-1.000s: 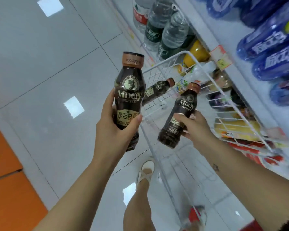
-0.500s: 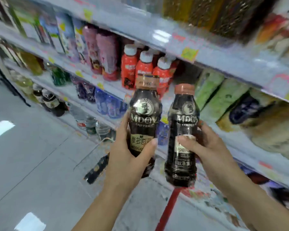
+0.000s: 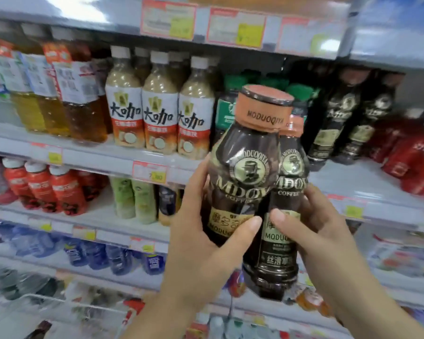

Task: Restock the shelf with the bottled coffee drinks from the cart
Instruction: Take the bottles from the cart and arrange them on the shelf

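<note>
My left hand (image 3: 201, 243) grips a dark coffee bottle (image 3: 245, 162) with an orange-brown cap, held upright and close to the camera. Beside it and touching it, my right hand (image 3: 311, 238) holds a second, matching coffee bottle (image 3: 283, 241), slightly lower and partly hidden behind the first. Both are raised in front of the shelf (image 3: 367, 184). Behind them, matching dark coffee bottles (image 3: 345, 118) stand on that shelf at the right. White wire of the cart (image 3: 66, 302) shows at the bottom left, with a dark bottle (image 3: 38, 330) lying at the frame's bottom edge.
Milky coffee bottles (image 3: 159, 106) and amber tea bottles (image 3: 66, 99) fill the same shelf to the left. Green-capped bottles (image 3: 228, 106) stand just behind the held pair. Red packs (image 3: 411, 157) sit at far right. Lower shelves hold red, green and blue bottles.
The view has swung up from the cart and floor to face the shelf. Both hands have lifted the bottles up and brought them together until they touch.
</note>
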A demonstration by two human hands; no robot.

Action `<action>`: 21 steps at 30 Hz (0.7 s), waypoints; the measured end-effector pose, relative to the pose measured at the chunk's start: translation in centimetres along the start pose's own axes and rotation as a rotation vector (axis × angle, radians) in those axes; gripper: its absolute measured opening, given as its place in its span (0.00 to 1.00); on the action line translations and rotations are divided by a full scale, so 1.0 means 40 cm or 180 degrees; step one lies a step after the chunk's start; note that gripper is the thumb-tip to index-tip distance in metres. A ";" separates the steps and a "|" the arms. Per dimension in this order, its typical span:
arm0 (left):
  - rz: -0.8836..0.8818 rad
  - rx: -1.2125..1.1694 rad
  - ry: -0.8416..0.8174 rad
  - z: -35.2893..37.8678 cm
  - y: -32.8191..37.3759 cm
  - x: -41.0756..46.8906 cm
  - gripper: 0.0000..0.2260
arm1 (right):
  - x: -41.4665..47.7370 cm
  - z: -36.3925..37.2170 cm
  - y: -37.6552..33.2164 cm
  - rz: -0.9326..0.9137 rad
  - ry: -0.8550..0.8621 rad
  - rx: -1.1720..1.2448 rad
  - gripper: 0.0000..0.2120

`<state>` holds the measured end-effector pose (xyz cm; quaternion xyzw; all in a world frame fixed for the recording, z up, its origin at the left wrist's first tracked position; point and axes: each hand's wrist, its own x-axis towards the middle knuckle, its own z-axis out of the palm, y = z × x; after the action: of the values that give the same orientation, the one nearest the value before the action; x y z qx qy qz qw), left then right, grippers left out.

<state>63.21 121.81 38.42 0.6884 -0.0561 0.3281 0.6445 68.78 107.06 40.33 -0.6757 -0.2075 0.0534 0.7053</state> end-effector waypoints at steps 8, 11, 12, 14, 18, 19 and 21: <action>-0.0132 0.0078 -0.0748 0.337 0.044 0.039 0.29 | -0.033 -0.340 -0.058 0.0140 0.0627 -0.0009 0.32; -0.0265 0.0103 -0.0873 0.430 0.031 0.080 0.29 | 0.000 -0.429 -0.074 -0.0022 0.1086 -0.0324 0.37; -0.0280 0.0120 -0.0848 0.457 0.027 0.095 0.28 | 0.019 -0.453 -0.083 -0.0125 0.1199 -0.0480 0.35; -0.0282 0.0174 -0.0771 0.513 0.029 0.129 0.29 | 0.062 -0.494 -0.093 -0.0359 0.1250 -0.0701 0.32; -0.0280 0.0245 -0.0611 0.615 0.022 0.210 0.28 | 0.149 -0.551 -0.085 -0.0614 0.1257 -0.0669 0.27; -0.0257 0.0326 -0.0565 0.634 0.016 0.225 0.27 | 0.164 -0.561 -0.081 -0.0636 0.1297 -0.0642 0.26; -0.0246 0.0389 -0.0524 0.661 0.004 0.246 0.28 | 0.193 -0.578 -0.078 -0.0651 0.1381 -0.0555 0.25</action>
<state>80.81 100.76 44.92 0.7526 -0.0622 0.2482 0.6067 83.60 88.02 45.08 -0.7052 -0.1224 -0.1826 0.6741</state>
